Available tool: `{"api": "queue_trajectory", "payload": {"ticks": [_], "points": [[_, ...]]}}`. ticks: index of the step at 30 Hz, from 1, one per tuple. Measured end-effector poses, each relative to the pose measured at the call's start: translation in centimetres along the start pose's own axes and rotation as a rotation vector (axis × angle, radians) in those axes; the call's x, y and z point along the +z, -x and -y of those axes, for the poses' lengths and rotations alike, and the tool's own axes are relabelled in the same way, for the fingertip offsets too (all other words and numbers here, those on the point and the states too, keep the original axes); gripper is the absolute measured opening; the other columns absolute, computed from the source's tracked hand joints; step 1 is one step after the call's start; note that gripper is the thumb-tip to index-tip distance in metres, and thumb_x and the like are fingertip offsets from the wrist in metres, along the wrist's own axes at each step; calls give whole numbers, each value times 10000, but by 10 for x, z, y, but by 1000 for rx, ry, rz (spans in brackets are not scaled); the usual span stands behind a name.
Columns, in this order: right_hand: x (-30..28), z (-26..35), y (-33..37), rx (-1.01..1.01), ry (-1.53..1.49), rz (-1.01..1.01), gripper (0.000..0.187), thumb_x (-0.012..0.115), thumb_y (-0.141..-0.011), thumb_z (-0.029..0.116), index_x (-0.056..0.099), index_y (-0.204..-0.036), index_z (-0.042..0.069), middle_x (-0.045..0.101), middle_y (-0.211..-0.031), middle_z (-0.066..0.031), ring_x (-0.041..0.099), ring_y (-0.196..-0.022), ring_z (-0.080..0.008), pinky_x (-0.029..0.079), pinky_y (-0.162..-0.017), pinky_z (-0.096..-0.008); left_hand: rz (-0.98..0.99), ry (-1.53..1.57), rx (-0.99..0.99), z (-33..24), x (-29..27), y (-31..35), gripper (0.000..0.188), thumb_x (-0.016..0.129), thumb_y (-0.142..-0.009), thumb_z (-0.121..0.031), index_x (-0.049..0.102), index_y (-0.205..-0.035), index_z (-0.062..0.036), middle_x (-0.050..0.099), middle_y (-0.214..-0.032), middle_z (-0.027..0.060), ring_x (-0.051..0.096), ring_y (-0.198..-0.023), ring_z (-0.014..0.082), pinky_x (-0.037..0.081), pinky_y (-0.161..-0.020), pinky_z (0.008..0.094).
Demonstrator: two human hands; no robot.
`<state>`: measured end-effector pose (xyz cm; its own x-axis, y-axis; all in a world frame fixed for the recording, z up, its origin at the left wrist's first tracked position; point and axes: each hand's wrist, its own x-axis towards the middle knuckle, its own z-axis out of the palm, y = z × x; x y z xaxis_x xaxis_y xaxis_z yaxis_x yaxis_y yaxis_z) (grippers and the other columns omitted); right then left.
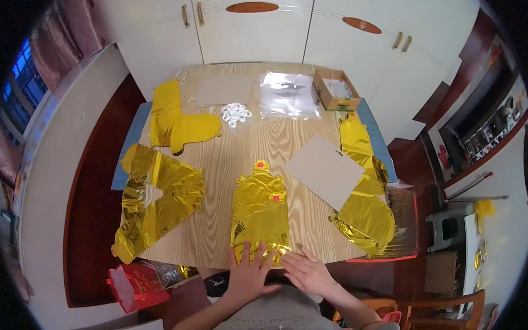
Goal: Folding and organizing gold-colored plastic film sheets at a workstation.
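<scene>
A flat gold foil balloon (258,209), folded into a long shape with two red round spots, lies before me and reaches the table's near edge. My left hand (248,273) rests on its lower end, palm down with the fingers spread. Beside it, my right hand (308,273) lies flat with fingers stretched out, its fingertips at the balloon's lower right corner. Neither hand grips anything. To the left is another gold foil balloon (172,197), spread out flat. On the right a grey-beige card sheet (325,171) partly covers more gold foil balloons (367,216).
Toward the back of the wood-grain table (214,225) are an L-shaped gold balloon (169,122), a card sheet (220,89), a pile of white rings (235,114), clear plastic sleeves (289,94) and an open cardboard box (336,90). A red bag (139,287) stands below left.
</scene>
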<state>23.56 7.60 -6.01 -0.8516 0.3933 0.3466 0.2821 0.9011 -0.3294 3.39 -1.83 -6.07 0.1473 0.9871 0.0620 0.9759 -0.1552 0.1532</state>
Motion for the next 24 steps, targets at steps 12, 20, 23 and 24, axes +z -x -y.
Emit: {"api": "queue_trajectory", "payload": {"ticks": [12, 20, 23, 24], "points": [[3, -1, -5, 75, -17, -20, 313, 689, -828, 194, 669, -1114, 69, 633, -1182, -71, 592, -1151, -219, 350, -1098, -443, -10, -21, -135, 28, -8, 9, 1095, 636, -650, -739, 406, -1373, 50, 391, -1436, 247, 337, -1359, 420, 196, -1068, 674], [-3, 1, 2, 107, -53, -99, 326, 711, -801, 174, 660, -1099, 52, 627, -1175, -85, 552, -1198, -243, 333, -1106, -469, -58, 30, -179, 47, -5, 35, 1000, 687, -714, -630, 389, -1380, 55, 344, -1465, 244, 288, -1380, 442, 156, -1104, 646], [-13, -12, -1, 116, -26, -161, 341, 717, -788, 175, 649, -1098, 52, 619, -1180, -104, 544, -1205, -266, 334, -1096, -501, -95, 35, -151, 47, -9, 43, 919, 713, -734, -568, 421, -1365, 33, 352, -1459, 228, 285, -1380, 449, 186, -1103, 638], [-18, -21, -3, 149, -8, -159, 365, 709, -786, 172, 636, -1121, 50, 601, -1210, -117, 533, -1211, -289, 329, -1095, -513, -126, 48, -113, 46, -11, 43, 861, 708, -743, -553, 457, -1334, 20, 390, -1427, 219, 321, -1359, 438, 209, -1091, 636]]}}
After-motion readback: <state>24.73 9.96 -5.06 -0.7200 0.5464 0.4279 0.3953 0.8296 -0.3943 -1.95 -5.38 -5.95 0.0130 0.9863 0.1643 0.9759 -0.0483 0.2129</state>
